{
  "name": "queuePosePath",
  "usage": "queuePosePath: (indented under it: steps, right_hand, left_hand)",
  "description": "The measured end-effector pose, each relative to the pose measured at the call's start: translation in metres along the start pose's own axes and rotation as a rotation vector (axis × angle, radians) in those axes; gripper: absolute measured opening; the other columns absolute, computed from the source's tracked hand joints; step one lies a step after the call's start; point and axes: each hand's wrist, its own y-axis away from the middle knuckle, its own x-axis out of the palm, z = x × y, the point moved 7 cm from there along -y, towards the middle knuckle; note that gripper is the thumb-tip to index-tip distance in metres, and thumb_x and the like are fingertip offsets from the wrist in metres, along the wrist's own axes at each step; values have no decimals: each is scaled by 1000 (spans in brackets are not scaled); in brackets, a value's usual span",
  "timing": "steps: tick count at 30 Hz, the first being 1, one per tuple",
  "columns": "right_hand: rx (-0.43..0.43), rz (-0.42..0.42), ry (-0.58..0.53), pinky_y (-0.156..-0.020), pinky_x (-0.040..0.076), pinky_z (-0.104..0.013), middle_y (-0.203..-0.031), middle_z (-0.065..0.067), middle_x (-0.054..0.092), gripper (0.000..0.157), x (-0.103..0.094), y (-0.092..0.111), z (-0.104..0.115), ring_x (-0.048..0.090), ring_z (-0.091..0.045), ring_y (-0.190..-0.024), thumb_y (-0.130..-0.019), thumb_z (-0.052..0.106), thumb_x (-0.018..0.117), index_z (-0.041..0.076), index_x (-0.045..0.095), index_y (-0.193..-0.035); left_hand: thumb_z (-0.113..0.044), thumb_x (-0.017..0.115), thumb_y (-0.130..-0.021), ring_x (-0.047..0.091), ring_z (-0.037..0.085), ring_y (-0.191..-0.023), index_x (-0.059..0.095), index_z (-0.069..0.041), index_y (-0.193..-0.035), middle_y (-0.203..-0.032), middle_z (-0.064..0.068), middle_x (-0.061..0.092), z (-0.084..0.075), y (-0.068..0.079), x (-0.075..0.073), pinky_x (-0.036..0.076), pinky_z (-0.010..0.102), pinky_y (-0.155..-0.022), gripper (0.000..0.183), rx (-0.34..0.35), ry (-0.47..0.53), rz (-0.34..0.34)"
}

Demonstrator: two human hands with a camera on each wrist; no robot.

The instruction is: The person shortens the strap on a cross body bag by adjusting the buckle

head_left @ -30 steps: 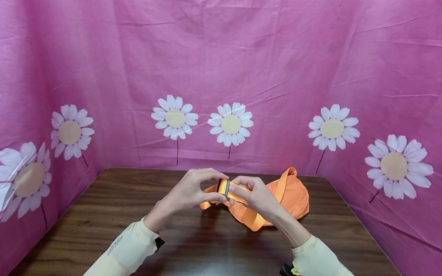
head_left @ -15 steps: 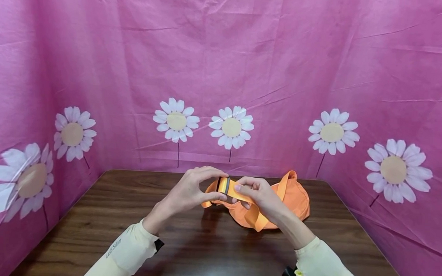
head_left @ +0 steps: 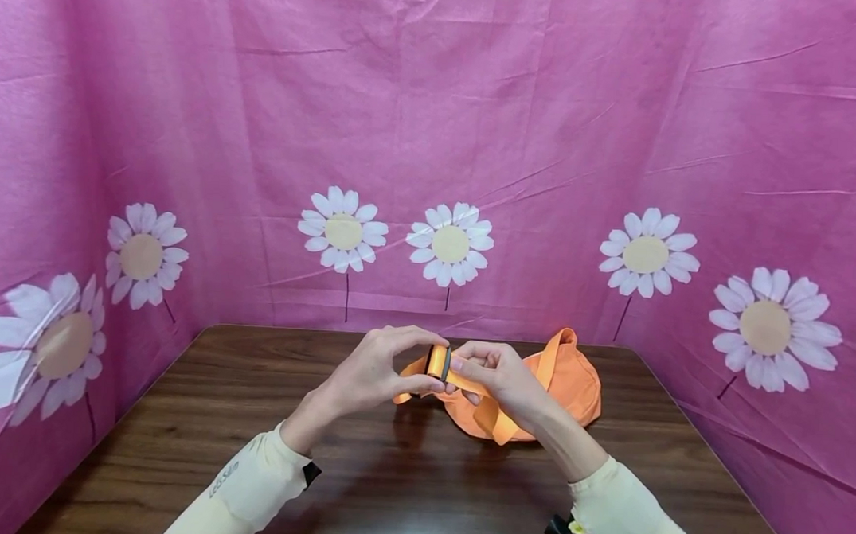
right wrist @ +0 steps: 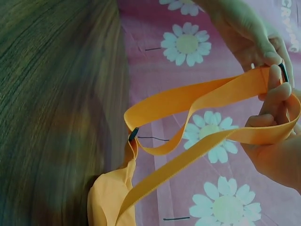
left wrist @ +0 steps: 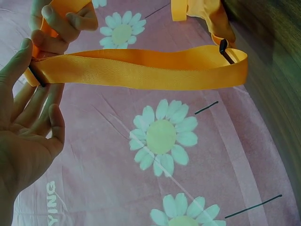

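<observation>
An orange fabric bag (head_left: 569,385) lies on the dark wooden table (head_left: 249,418), with its orange webbing strap (head_left: 489,417) lifted in front of it. A black slider buckle (head_left: 438,361) sits on the strap. My left hand (head_left: 427,365) pinches the buckle between thumb and fingers. Just to its right, my right hand (head_left: 462,374) pinches the strap. In the left wrist view the strap (left wrist: 141,68) runs from the buckle (left wrist: 37,77) to a black ring (left wrist: 225,49). The right wrist view shows the strap loop (right wrist: 202,94), the buckle (right wrist: 283,71) and the bag (right wrist: 110,197).
Pink cloth printed with white daisies (head_left: 449,242) walls in the table at the back and on both sides. The bag lies toward the back right of the table. Cream sleeves (head_left: 246,482) cover both forearms.
Both hands and the buckle have shifted slightly to the right. My right thumb has slid a little along the strap. The holds themselves look the same.
</observation>
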Motion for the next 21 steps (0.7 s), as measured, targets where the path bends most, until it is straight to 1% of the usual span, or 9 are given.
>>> queuePosePath:
  steps: [3,5,9,11,13,16,19,21]
  right_hand:
    - [9,9,-22,-60,47,-29,-86,-19,67,23,-5,1,-1,50,-19,-58,-104,18,61,-4,67,-109]
    - [1,16,-25,-61,47,-30,-86,-18,67,21,-10,2,-1,50,-19,-59,-104,15,61,-4,67,-111]
    - [-29,32,-9,-62,47,-31,-80,-10,64,20,-19,4,0,49,-19,-61,-102,9,61,-6,68,-113]
    - [-37,35,0,-62,47,-31,-77,-7,61,20,-22,4,0,49,-19,-62,-102,9,62,-5,69,-114]
    - [-40,39,3,-62,47,-31,-76,-6,60,20,-22,4,0,49,-19,-61,-102,9,62,-5,69,-114]
    - [-38,39,0,-63,47,-31,-78,-7,63,19,-19,3,-1,51,-18,-62,-102,8,62,-3,70,-115]
    - [-36,40,-5,-63,48,-30,-82,-8,66,18,-15,2,-1,55,-19,-67,-102,7,61,-2,70,-115]
    - [-32,38,-3,-63,48,-29,-86,-12,69,19,-12,1,-1,59,-20,-72,-102,8,61,-2,70,-115]
  left_hand:
    - [-25,89,-81,66,8,-105,70,-9,-123,-113,-6,72,0,-1,-3,52,33,-91,49,0,14,-7]
    - [-24,90,-80,66,8,-105,70,-9,-123,-113,-7,72,0,-2,-6,52,33,-92,49,-12,15,-19]
    - [-23,90,-79,66,9,-104,69,-10,-122,-111,-7,71,1,-3,-11,52,35,-92,49,-32,24,-36]
    - [-25,90,-80,65,9,-104,69,-11,-122,-112,-8,71,1,-3,-12,51,34,-92,49,-41,36,-32]
    - [-25,90,-80,65,9,-105,68,-11,-123,-112,-7,70,2,-3,-11,51,32,-93,50,-45,53,-28]
    - [-25,91,-79,65,9,-103,67,-11,-122,-111,-7,70,2,-2,-9,51,31,-92,51,-50,69,-24]
    - [-26,91,-79,65,9,-102,67,-11,-122,-111,-8,69,2,-1,-7,52,36,-92,51,-48,62,-14]
    - [-28,91,-79,64,8,-103,67,-12,-122,-111,-9,69,3,0,-5,52,38,-92,51,-48,54,-3]
